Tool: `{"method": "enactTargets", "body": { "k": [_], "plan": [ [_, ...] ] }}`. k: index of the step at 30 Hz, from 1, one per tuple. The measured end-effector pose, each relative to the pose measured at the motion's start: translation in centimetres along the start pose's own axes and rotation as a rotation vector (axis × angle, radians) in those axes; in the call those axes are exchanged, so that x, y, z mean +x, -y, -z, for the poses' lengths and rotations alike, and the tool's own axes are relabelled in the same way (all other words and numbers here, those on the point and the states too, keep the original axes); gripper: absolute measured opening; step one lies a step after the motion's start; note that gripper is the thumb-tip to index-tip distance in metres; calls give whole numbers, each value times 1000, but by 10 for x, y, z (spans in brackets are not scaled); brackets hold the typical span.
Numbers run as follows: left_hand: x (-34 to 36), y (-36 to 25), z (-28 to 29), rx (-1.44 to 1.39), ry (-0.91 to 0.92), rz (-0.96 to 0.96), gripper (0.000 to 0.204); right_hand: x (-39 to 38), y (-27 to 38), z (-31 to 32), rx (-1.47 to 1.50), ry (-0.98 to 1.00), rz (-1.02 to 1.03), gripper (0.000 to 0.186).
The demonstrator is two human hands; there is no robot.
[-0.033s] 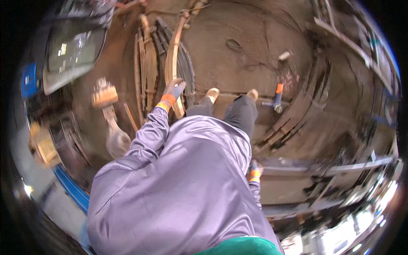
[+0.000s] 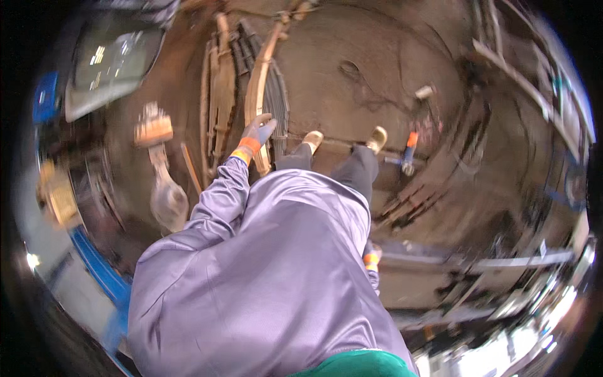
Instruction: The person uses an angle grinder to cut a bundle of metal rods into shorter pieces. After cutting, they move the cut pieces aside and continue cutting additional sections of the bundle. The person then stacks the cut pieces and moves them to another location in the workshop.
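Gloved left hand (image 2: 257, 133) rests open against a curved leaf spring (image 2: 259, 81); right hand (image 2: 372, 256) mostly hidden, grip unclear

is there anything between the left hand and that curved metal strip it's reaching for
Nothing visible. The gloved left hand already lies against the long curved metal strip, which stands beside a stack of similar strips on the dirt floor. The right hand is mostly hidden behind the jacket.
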State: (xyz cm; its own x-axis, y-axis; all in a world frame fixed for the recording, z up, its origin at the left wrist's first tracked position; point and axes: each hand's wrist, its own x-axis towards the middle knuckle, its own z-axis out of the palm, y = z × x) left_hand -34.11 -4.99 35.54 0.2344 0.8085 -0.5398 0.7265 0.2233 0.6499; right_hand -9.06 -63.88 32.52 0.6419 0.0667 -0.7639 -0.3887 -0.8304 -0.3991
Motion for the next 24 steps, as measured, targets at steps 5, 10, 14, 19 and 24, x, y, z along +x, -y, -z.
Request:
{"method": "enactTargets", "body": {
  "k": [5, 10, 14, 19, 24],
  "plan": [
    [-47, 19, -48, -42, -221, 457, 43, 205, 108, 98, -543, 395, 279, 22],
    [-164, 26, -129, 119, -484, 667, 75, 392, 390, 190, -191, 203, 370, 26],
    [-243, 52, -170, -642, -623, 874, 61, 432, 641, 238, -623, 41, 548, 37],
    [-248, 71, -217, -837, -582, 1148, 56, 385, 820, 84, -249, 263, 964, 19],
    [-205, 41, -266, -1291, -611, 1116, 46, 277, 831, -140, -643, 588, 958, 6]
  ]
}}
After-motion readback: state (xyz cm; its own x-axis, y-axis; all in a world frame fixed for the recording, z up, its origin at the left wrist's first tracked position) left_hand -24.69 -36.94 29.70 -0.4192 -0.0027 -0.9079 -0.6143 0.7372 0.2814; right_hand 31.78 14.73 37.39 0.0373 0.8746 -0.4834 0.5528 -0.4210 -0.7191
